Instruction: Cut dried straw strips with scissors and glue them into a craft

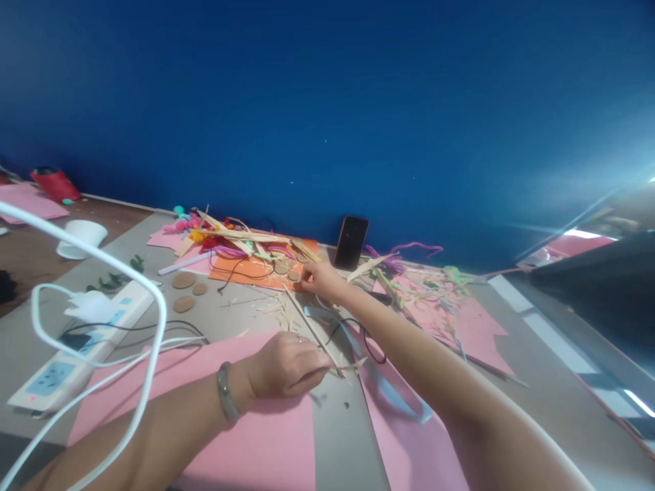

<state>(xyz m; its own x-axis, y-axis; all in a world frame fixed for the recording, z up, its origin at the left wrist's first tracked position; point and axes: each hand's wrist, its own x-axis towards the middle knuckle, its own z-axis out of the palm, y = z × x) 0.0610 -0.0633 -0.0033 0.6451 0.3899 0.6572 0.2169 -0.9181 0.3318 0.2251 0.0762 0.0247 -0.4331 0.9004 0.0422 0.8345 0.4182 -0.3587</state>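
Note:
My left hand (291,365), with a grey-green bangle at the wrist, is closed above pink paper (245,443). Its pinched fingertips meet the lower end of a thin pale stick (310,322), which slants up toward the orange sheet (233,271). A short dry strip (354,365) lies just beyond those fingertips. Farther forward, my right hand (325,281) reaches down at the right edge of the orange sheet with its fingers curled together; what they hold, if anything, is hidden. Small round wooden discs (281,266) lie left of these fingers, among dry shavings.
A phone (351,243) leans against the blue wall (327,123). Craft scraps (225,235) are heaped at back left; shredded strips cover pink paper (486,334) at right. A power strip (56,375) and a white cable (162,320) stand at left. More discs (183,303) lie nearby.

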